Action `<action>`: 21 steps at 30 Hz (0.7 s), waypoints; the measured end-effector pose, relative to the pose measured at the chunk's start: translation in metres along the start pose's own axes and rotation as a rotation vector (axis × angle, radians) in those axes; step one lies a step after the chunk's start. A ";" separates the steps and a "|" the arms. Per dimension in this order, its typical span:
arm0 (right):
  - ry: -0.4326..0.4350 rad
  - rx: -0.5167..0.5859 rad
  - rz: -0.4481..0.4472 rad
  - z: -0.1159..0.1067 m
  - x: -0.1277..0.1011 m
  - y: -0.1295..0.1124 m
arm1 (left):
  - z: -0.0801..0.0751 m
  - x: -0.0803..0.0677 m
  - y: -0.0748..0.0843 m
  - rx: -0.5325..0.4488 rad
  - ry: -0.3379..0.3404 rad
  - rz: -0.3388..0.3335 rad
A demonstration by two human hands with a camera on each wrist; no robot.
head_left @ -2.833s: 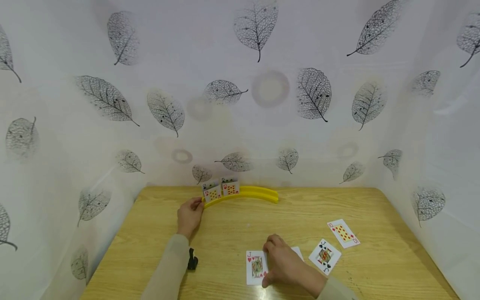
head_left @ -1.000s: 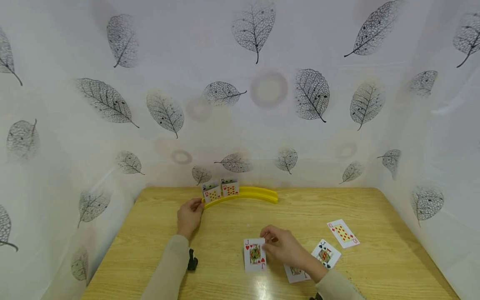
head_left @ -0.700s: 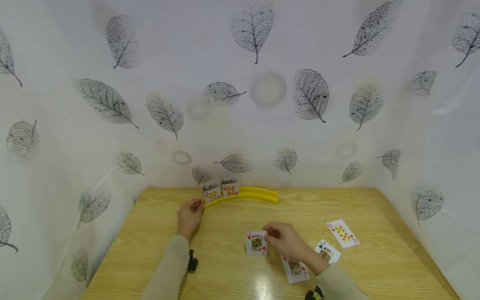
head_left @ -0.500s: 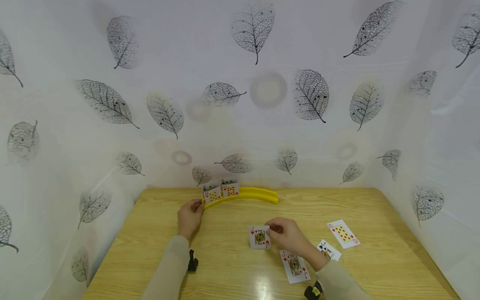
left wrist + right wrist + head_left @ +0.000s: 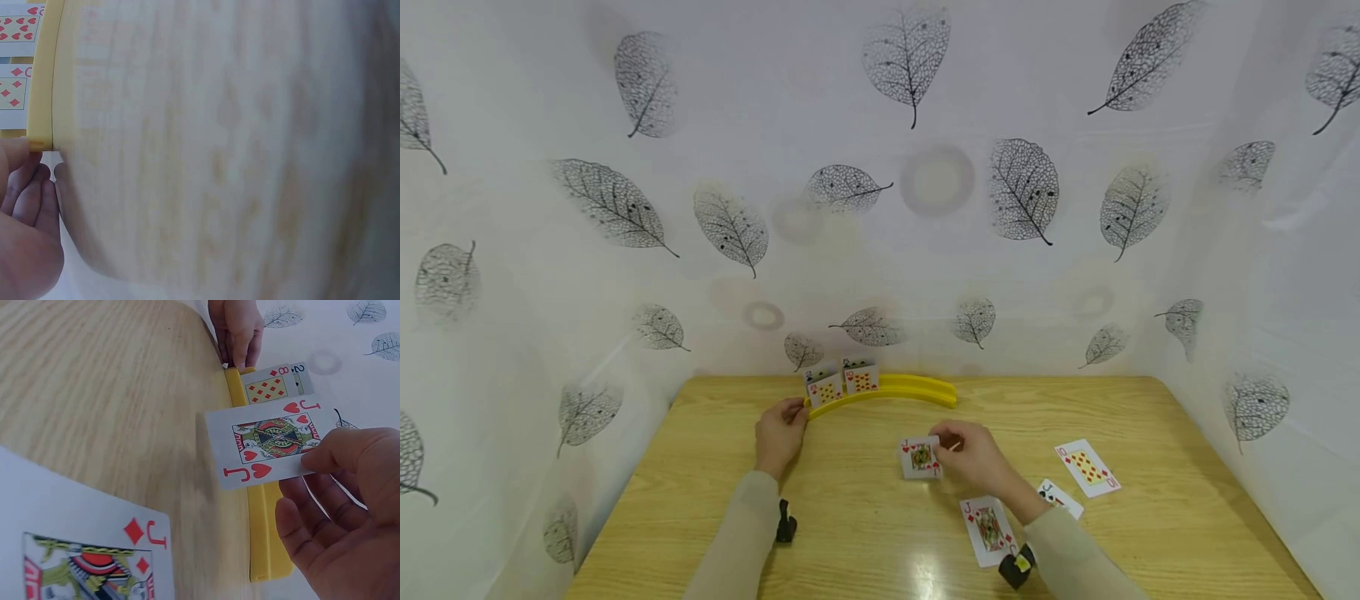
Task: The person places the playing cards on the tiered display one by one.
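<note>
Jack of hearts (image 5: 921, 457) is pinched at its edge by the right hand (image 5: 972, 460), lifted off the wooden surface (image 5: 865, 533), near the yellow card rack (image 5: 887, 389). Left hand (image 5: 780, 433) has its fingertips gripping the rack's left end. Jack of diamonds (image 5: 988, 530) lies flat close by.

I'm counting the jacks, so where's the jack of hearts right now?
In the head view the jack of hearts is lifted off the table, pinched by the right hand, in front of the yellow card holder and beyond the jack of diamonds.
</note>
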State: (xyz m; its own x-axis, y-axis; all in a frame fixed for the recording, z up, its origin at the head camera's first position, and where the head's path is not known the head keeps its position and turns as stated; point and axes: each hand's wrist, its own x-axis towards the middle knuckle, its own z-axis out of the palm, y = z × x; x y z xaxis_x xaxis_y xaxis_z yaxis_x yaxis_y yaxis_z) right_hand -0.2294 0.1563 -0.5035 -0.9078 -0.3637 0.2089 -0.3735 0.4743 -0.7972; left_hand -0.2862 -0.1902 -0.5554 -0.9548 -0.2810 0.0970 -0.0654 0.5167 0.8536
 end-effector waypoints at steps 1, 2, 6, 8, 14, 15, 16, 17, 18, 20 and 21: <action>0.001 0.009 -0.002 0.000 0.002 -0.001 | 0.000 0.000 0.000 -0.002 0.000 -0.002; 0.005 0.011 -0.002 0.000 0.004 -0.001 | 0.000 0.000 0.000 -0.001 0.000 -0.002; 0.029 -0.010 0.015 0.000 0.012 -0.001 | 0.000 -0.001 0.001 -0.001 -0.001 -0.003; 0.041 -0.019 0.025 0.001 0.016 -0.001 | 0.001 -0.001 0.001 0.000 -0.003 -0.004; 0.071 -0.020 0.064 0.000 0.026 -0.001 | 0.001 0.000 -0.001 0.005 0.003 0.000; 0.076 -0.022 0.068 0.000 0.028 -0.001 | 0.001 0.000 -0.001 0.008 0.006 0.009; 0.079 -0.025 0.073 -0.001 0.030 0.000 | 0.001 0.000 0.000 0.006 0.008 0.009; 0.083 -0.029 0.077 -0.001 0.032 0.000 | 0.000 0.000 0.000 0.006 0.009 0.010; 0.084 -0.033 0.079 -0.002 0.034 0.000 | 0.000 0.000 0.000 0.005 0.010 0.010; 0.085 -0.028 0.086 -0.002 0.038 0.000 | 0.000 0.000 0.000 0.007 0.010 0.009; 0.086 -0.025 0.091 -0.003 0.040 0.000 | 0.000 0.000 0.000 0.009 0.010 0.009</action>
State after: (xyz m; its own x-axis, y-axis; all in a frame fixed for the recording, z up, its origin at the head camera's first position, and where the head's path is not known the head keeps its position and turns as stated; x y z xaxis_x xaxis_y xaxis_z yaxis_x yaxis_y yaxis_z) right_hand -0.2667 0.1438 -0.4940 -0.9506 -0.2487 0.1856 -0.2930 0.5226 -0.8007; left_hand -0.2864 -0.1903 -0.5554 -0.9523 -0.2849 0.1095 -0.0599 0.5264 0.8481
